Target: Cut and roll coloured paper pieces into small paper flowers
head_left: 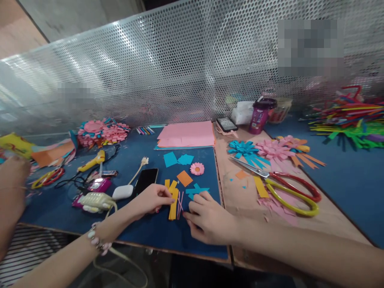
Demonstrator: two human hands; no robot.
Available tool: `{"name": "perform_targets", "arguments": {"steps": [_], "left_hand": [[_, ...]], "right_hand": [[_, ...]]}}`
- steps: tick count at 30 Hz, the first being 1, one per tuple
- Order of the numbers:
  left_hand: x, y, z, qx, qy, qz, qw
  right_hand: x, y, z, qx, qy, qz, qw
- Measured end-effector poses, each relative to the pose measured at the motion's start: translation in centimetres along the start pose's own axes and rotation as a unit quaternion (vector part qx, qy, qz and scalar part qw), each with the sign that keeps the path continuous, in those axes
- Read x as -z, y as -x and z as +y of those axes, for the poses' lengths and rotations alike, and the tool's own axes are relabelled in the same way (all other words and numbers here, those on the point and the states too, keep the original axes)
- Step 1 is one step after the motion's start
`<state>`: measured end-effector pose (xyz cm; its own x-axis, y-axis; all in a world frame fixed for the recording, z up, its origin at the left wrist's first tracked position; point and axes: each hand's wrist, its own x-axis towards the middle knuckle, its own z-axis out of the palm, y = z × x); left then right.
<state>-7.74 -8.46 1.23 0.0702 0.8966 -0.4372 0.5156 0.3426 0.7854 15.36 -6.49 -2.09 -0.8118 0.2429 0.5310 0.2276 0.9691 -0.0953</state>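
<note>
My left hand rests low over the blue table, its fingertips pinched together at a small pile of yellow paper strips. Whether it grips a strip or only touches the pile is hidden by the fingers. Thin pink paper strips lie just to the right of the pile. My right hand is curled, with thumb and forefinger closed at the lower end of one pink strip. Beyond its knuckles are blue paper strips. An orange paper square, blue squares and a small pink paper flower lie farther back.
A black phone, white case and power strip sit left, near a yellow glue gun. Large scissors and paper flowers lie right. Pink sheets stand before a perforated metal screen. Another person's arm reaches in at left.
</note>
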Motion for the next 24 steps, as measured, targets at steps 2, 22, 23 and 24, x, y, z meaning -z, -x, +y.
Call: {"name": "perform_targets", "arguments": {"steps": [2, 22, 23, 24], "left_hand": [[0.0, 0.0, 0.0, -0.003, 0.001, -0.001, 1.000], [-0.2, 0.1, 0.4, 0.002, -0.008, 0.011, 1.000], [-0.1, 0.0, 0.4, 0.002, -0.007, 0.009, 1.000], [-0.1, 0.0, 0.5, 0.001, -0.003, 0.007, 1.000]], "right_hand": [[0.1, 0.0, -0.1, 0.010, 0.007, 0.000, 1.000], [-0.4, 0.2, -1.6, -0.091, 0.046, -0.034, 0.994], [-0.4, 0.2, -1.7, -0.094, 0.047, -0.037, 0.994], [-0.4, 0.2, -1.7, -0.096, 0.048, -0.040, 0.993]]}}
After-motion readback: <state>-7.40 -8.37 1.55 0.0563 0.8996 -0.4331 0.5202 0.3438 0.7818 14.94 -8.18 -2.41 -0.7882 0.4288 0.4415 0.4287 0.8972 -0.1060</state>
